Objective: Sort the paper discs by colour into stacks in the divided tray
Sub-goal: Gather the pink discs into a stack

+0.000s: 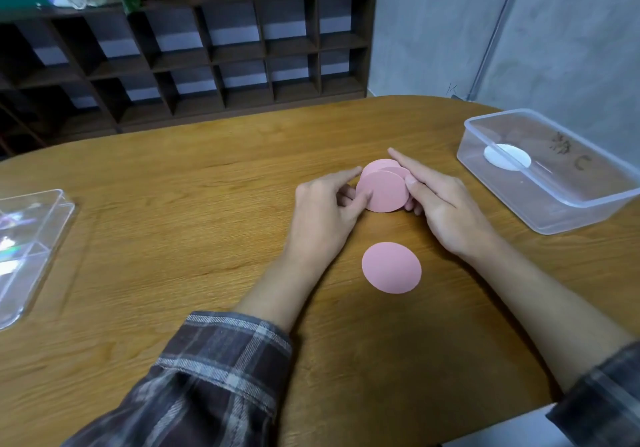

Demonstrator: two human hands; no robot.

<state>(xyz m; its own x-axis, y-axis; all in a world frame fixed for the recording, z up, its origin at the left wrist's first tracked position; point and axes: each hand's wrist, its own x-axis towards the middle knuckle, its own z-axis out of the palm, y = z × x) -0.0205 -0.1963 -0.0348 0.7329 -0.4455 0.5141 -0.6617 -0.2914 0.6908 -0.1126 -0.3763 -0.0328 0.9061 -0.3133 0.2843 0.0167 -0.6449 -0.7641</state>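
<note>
Plaid sleeves [221,377] at the lower edge, forearms reaching forward over the wooden table [173,239]. Lone pink disc [391,267] lies flat on the table between the two wrists, touching neither. Beyond it, a small bunch of pink discs [382,188] is held on edge, fanned unevenly, at least three visible. Left hand [325,211]: grip closed on the bunch's left rim, thumb on the front face, index finger extended along the top. Right hand [443,207]: grip closed on the right rim, thumb pressing the front disc, index finger pointing straight past the bunch. Clear plastic tub [554,211] at right, well apart from the hands; one white disc [507,156] lies on its bottom. Clear divided tray [52,225] at the far left edge, contents not discernible through glare. Dark cubby shelf [207,59] behind the table.
</note>
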